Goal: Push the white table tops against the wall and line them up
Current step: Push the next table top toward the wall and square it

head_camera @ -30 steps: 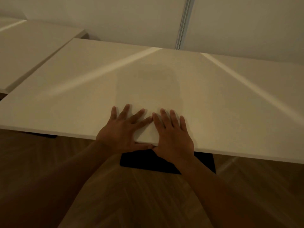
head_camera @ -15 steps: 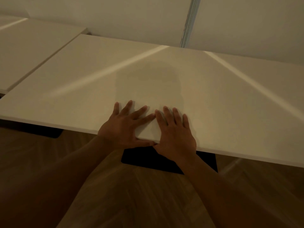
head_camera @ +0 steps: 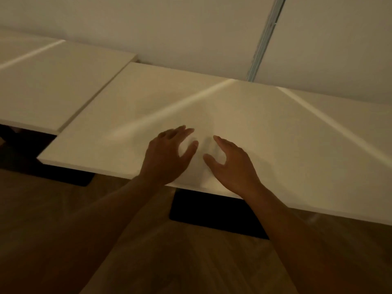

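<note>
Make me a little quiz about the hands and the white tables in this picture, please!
1. True or false: the left hand and right hand are both over the near table top.
2. The near table top's front edge, next to the neighbouring table top on the left, is: A) level with it, B) sticking out toward the person, C) set back.
3. What colour is the table base on the floor?

Key: 1 true; 2 B; 3 black.

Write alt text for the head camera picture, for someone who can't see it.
Two bare hands, left hand and right hand, hover with curled fingers over the near edge of a white table top set close to a pale wall. A second white table top sits to its left, its near edge further back. Wooden floor lies below.
</note>
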{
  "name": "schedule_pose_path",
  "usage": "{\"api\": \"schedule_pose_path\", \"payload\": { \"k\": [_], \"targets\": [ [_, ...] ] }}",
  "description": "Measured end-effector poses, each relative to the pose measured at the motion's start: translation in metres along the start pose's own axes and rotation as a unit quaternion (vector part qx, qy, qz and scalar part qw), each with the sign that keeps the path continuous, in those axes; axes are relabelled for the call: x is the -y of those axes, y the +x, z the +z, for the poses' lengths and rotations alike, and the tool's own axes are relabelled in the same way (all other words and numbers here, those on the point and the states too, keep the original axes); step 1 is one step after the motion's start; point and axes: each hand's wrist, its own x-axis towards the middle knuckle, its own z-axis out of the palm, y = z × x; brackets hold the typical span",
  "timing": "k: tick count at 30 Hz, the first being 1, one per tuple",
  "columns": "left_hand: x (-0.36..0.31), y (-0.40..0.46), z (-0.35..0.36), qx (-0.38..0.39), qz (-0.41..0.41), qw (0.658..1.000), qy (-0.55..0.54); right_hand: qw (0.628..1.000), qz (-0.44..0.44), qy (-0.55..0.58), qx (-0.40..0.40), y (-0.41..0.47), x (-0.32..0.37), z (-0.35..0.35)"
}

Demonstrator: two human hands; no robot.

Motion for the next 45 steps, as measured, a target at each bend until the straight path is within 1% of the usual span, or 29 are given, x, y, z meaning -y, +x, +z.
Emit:
{"api": "schedule_pose_path", "payload": {
  "k": [3, 7, 10, 13, 15, 16, 17, 18, 19, 20, 21, 23, 25, 27, 35, 45],
  "targets": [
    [0.045, 0.001, -0.043, -0.008, -0.015, 0.999, 0.032, 0.999, -0.029, -0.003, 0.038, 0.023, 0.058, 0.017],
    [0.105, -0.007, -0.097, -0.027, -0.04, 0.996, 0.069, 0.997, -0.038, 0.008, 0.074, 0.047, 0.123, 0.042],
    [0.143, -0.016, -0.128, -0.042, -0.045, 0.995, 0.081, 0.994, -0.064, 0.001, 0.091, 0.058, 0.16, 0.066],
    [0.179, -0.033, -0.143, -0.03, -0.051, 0.995, 0.079, 0.989, -0.096, 0.0, 0.116, 0.062, 0.188, 0.102],
    [0.201, -0.046, -0.143, 0.009, -0.052, 0.997, 0.057, 0.983, -0.128, -0.019, 0.131, 0.063, 0.202, 0.13],
    [0.212, -0.05, -0.139, 0.053, -0.052, 0.996, 0.047, 0.978, -0.144, -0.044, 0.146, 0.064, 0.205, 0.143],
    [0.225, -0.053, -0.134, 0.112, -0.043, 0.991, 0.06, 0.97, -0.159, -0.076, 0.17, 0.064, 0.207, 0.155],
    [0.237, -0.055, -0.126, 0.169, -0.016, 0.98, 0.106, 0.959, -0.171, -0.11, 0.198, 0.065, 0.207, 0.166],
    [0.249, -0.057, -0.118, 0.203, 0.025, 0.965, 0.166, 0.947, -0.184, -0.144, 0.22, 0.066, 0.205, 0.176],
    [0.259, -0.06, -0.11, 0.213, 0.054, 0.953, 0.21, 0.937, -0.197, -0.175, 0.227, 0.066, 0.202, 0.185],
    [0.265, -0.061, -0.103, 0.206, 0.053, 0.952, 0.218, 0.933, -0.206, -0.2, 0.217, 0.067, 0.2, 0.193],
    [0.269, -0.06, -0.094, 0.152, 0.024, 0.97, 0.189, 0.934, -0.207, -0.234, 0.174, 0.069, 0.196, 0.205],
    [0.267, -0.057, -0.085, 0.088, 0.006, 0.979, 0.184, 0.94, -0.206, -0.242, 0.125, 0.073, 0.195, 0.215],
    [0.266, -0.055, -0.081, 0.064, -0.009, 0.979, 0.191, 0.943, -0.209, -0.239, 0.102, 0.074, 0.195, 0.221],
    [0.274, -0.045, -0.081, 0.05, -0.001, 0.978, 0.201, 0.946, -0.201, -0.23, 0.104, 0.085, 0.198, 0.225],
    [0.285, -0.028, -0.084, 0.064, -0.001, 0.979, 0.194, 0.949, -0.191, -0.234, 0.089, 0.101, 0.202, 0.232]
  ]
}}
